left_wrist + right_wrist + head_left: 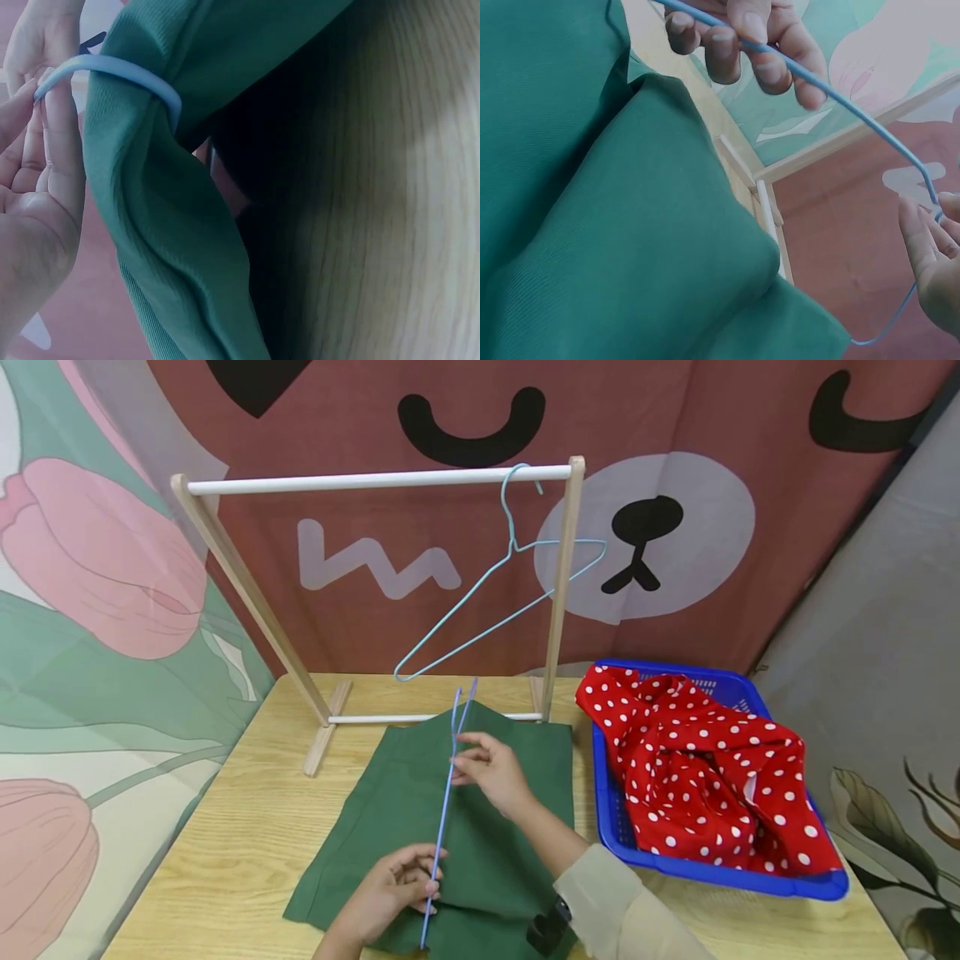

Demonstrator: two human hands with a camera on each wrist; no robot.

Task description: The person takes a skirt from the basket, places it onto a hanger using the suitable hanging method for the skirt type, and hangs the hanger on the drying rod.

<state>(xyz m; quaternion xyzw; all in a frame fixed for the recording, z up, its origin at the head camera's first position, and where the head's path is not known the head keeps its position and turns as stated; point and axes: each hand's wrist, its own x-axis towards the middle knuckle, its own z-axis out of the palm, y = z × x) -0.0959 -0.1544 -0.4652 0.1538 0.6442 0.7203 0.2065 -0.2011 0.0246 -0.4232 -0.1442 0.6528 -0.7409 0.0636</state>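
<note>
A lavender-blue clothes hanger (447,802) stands edge-on over a green cloth garment (517,843) in the head view. Partway along its near arm, my left hand (397,887) pinches it between thumb and fingers. Farther up, around the neck under the hook, my right hand (491,774) pinches the same hanger. In the left wrist view the hanger's rounded end (142,73) loops over folded green fabric (157,202). The right wrist view shows the left thumb and fingers (769,71) around the wire, with the green garment (645,225) alongside.
Behind stands a wooden rack with a white top bar (360,481); a light blue hanger (480,585) hangs near its right post. To the right, a blue basket (611,818) holds red polka-dot fabric (697,777). The wooden table (217,852) meets patterned curtains at the back and sides.
</note>
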